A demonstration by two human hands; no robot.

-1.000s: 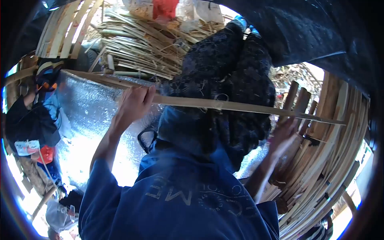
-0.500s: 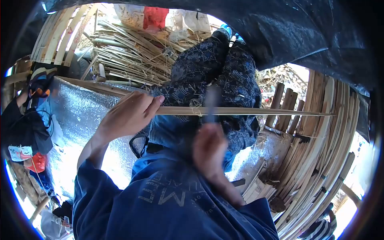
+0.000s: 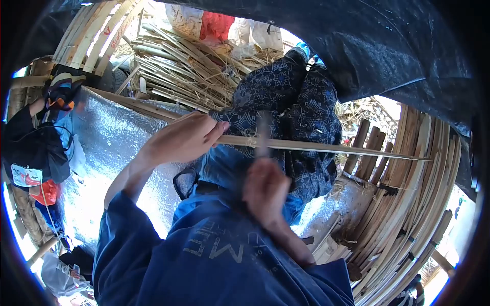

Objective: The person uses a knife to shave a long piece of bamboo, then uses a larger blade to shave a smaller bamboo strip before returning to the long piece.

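My left hand [image 3: 186, 135] is closed around one end of a long pale bamboo strip [image 3: 326, 146], which stretches across my lap to the right. In my right hand [image 3: 266, 188] is a knife [image 3: 263, 133], its blade blurred by motion and crossing the strip a short way from my left hand. Curled shavings [image 3: 251, 138] cling to the strip near the blade. Under the strip, a dark patterned cloth [image 3: 306, 117] covers my legs.
Split bamboo strips [image 3: 178, 66] lie piled ahead. More long strips [image 3: 408, 199] stand bundled at the right. A silvery foil mat [image 3: 117, 137] spreads at the left, beside a hanging black bag [image 3: 38, 153]. Black plastic sheeting [image 3: 388, 46] hangs overhead.
The left hand and the strip's near end have moved right in view, and the strip's far end now tilts lower. The knife remains across the strip, still blurred. The view has shifted slightly.
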